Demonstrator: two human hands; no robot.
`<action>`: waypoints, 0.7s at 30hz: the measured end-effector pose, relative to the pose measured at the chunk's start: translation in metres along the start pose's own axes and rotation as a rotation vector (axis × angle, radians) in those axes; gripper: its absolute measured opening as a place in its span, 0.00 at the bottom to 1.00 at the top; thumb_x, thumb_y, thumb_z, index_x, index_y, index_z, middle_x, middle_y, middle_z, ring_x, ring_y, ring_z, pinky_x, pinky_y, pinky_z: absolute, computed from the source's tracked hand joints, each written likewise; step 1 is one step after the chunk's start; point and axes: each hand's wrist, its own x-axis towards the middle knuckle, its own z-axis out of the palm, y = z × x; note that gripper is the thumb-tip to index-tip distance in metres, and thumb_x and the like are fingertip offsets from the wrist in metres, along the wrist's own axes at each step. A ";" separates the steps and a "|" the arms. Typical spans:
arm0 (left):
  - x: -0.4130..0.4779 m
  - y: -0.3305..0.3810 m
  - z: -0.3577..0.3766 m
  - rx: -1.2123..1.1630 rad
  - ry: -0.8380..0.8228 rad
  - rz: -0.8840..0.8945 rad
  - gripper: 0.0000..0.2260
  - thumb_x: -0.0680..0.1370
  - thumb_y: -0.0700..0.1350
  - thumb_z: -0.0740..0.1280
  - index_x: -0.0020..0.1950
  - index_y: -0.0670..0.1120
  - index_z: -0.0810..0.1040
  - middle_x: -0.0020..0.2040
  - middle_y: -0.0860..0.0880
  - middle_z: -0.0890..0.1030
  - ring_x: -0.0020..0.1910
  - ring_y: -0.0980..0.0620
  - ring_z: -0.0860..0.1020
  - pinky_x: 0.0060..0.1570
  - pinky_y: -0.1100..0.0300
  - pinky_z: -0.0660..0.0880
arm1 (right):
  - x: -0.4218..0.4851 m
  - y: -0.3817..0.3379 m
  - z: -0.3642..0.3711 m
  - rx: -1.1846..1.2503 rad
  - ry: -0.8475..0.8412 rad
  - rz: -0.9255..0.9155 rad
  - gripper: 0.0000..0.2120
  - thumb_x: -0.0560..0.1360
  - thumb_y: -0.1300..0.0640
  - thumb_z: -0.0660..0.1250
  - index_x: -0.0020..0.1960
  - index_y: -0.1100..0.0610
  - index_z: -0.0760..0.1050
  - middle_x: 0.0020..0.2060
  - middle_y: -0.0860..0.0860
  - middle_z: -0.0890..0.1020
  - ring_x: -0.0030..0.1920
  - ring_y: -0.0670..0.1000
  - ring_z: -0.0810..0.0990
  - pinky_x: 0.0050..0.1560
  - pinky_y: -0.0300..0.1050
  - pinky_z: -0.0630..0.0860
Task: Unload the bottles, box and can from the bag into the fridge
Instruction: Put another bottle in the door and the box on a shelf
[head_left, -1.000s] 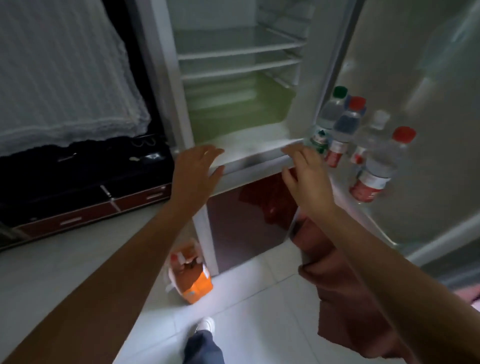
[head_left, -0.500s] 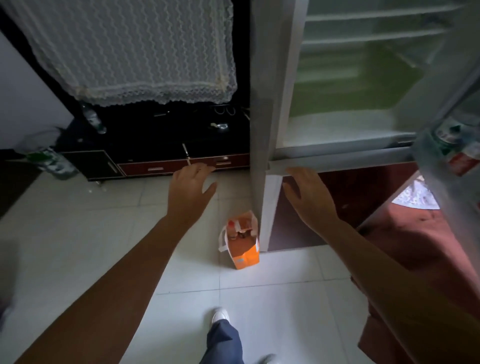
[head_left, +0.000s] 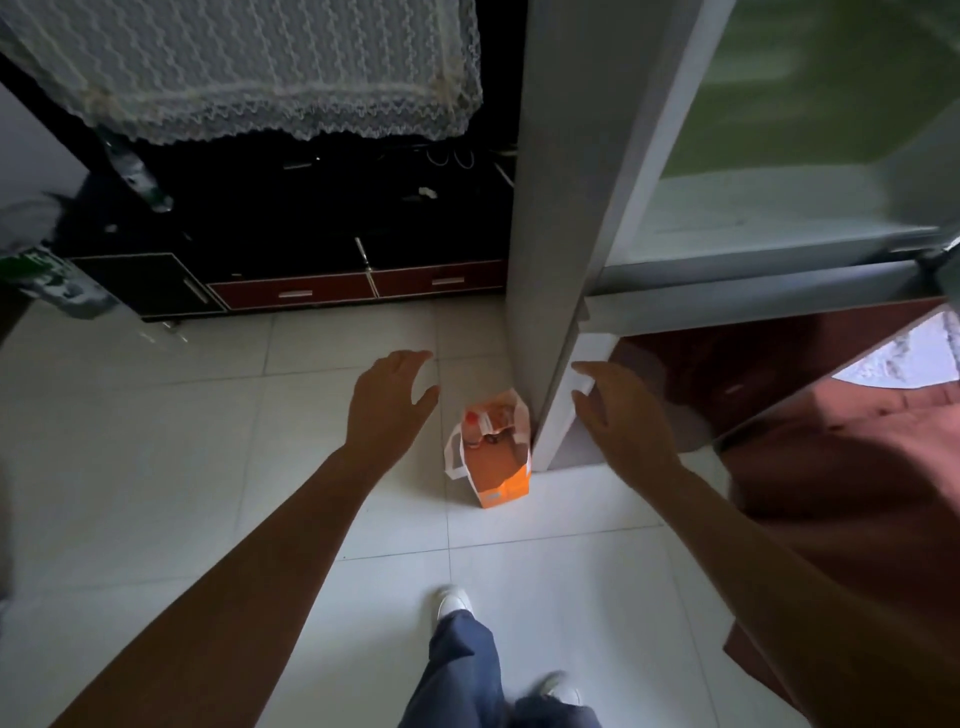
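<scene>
An orange paper bag (head_left: 500, 483) with white handles stands on the floor against the fridge's left front corner. A bottle with a red cap (head_left: 471, 419) shows inside its open top. My left hand (head_left: 390, 402) hangs open just left of and above the bag, fingers spread. My right hand (head_left: 621, 415) is open to the bag's right, in front of the fridge's lower corner. The fridge (head_left: 561, 218) stands open, its lower shelf (head_left: 753, 213) bare and pale, with a green drawer behind.
A dark low cabinet (head_left: 291, 249) with red drawers runs along the wall to the left, under a lace cloth (head_left: 249, 67). A plastic bottle (head_left: 136, 171) leans at its left end. Reddish fabric (head_left: 841, 467) lies at the right. My feet (head_left: 454, 603) stand on white tiles.
My view has tilted down and left from the fridge shelf to the floor. Both hands have dropped from the fridge's edge toward the bag, still empty.
</scene>
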 end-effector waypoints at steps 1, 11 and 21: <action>0.005 -0.007 0.008 -0.002 -0.019 -0.006 0.18 0.76 0.46 0.64 0.65 0.44 0.71 0.64 0.43 0.75 0.62 0.45 0.73 0.64 0.52 0.66 | 0.002 0.003 0.009 0.004 -0.006 0.018 0.22 0.75 0.49 0.56 0.63 0.59 0.72 0.61 0.57 0.77 0.63 0.57 0.74 0.65 0.54 0.70; 0.021 -0.089 0.124 0.027 -0.106 -0.024 0.17 0.74 0.43 0.67 0.63 0.44 0.73 0.61 0.43 0.78 0.60 0.43 0.75 0.62 0.51 0.69 | 0.023 0.057 0.122 0.033 -0.082 0.134 0.25 0.73 0.46 0.53 0.63 0.58 0.71 0.61 0.54 0.77 0.63 0.54 0.73 0.61 0.38 0.60; 0.041 -0.163 0.304 0.051 -0.114 0.022 0.14 0.73 0.41 0.68 0.58 0.42 0.77 0.54 0.42 0.82 0.52 0.41 0.78 0.54 0.51 0.73 | 0.059 0.174 0.290 -0.035 -0.127 0.088 0.15 0.77 0.57 0.61 0.63 0.55 0.71 0.58 0.54 0.78 0.57 0.54 0.76 0.55 0.45 0.73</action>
